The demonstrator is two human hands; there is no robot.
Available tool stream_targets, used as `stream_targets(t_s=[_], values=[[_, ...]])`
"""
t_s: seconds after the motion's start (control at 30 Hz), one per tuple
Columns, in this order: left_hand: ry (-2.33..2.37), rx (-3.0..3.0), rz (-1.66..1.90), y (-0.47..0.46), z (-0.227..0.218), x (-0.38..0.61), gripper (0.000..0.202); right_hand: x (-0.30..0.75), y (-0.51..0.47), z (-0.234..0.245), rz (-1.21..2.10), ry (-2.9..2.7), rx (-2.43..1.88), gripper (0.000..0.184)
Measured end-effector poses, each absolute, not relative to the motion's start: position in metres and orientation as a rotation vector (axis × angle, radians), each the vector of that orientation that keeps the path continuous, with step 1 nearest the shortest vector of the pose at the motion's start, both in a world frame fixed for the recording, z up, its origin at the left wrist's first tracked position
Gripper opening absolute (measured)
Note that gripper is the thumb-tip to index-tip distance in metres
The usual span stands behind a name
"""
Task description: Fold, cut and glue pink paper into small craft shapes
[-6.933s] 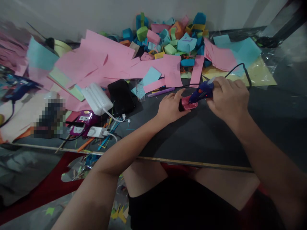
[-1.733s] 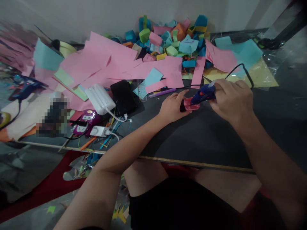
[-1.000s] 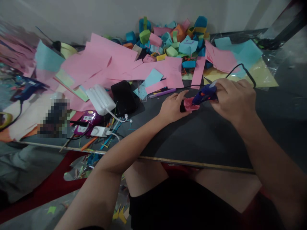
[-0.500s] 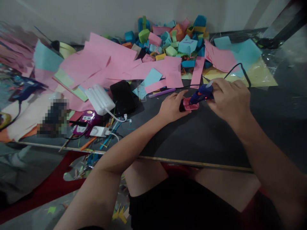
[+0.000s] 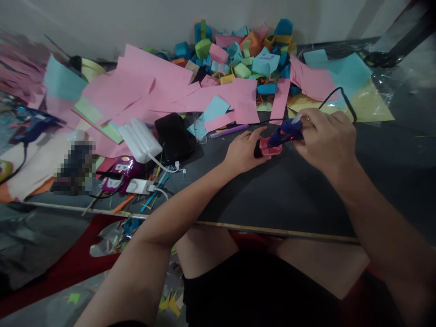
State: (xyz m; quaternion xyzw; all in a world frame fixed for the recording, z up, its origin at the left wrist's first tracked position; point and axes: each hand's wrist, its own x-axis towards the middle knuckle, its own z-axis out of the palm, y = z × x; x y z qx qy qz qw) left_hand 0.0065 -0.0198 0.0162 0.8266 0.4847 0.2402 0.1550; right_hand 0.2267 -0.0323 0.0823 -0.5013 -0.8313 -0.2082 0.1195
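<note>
In my right hand [image 5: 325, 138] is a dark blue glue gun [image 5: 286, 131], its nozzle tilted down and left, with a small red light glowing on its body. The nozzle reaches a small pink folded-paper box [image 5: 275, 149] on the dark tabletop. My left hand [image 5: 243, 152] is closed on the box's left side, thumb below and fingers above. A dark part shows at the box's left end, beside my palm. Whether glue is coming out cannot be seen. A black cord [image 5: 348, 101] loops behind my right hand.
Pink paper sheets [image 5: 136, 81] spread behind, before a heap of small coloured paper boxes [image 5: 238, 59]. To the left lie a black phone [image 5: 173, 137], a white power bank [image 5: 140, 140], a purple power strip [image 5: 124, 170] and a second glue gun [image 5: 36, 125]. A purple pen [image 5: 229, 131] lies near my left hand.
Both hands stay nearly in place, with the glue gun's nozzle still at the pink paper box. The whole view has shifted very slightly.
</note>
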Motion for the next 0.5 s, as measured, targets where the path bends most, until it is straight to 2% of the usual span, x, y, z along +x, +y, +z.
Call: stream_targets(t_s=[0.5], values=[[1.407, 2.381, 0.652, -0.0197, 0.0163, 0.0065, 0.077, 0.226, -0.0335, 0.0838, -0.584, -2.436, -1.443, 0.028]])
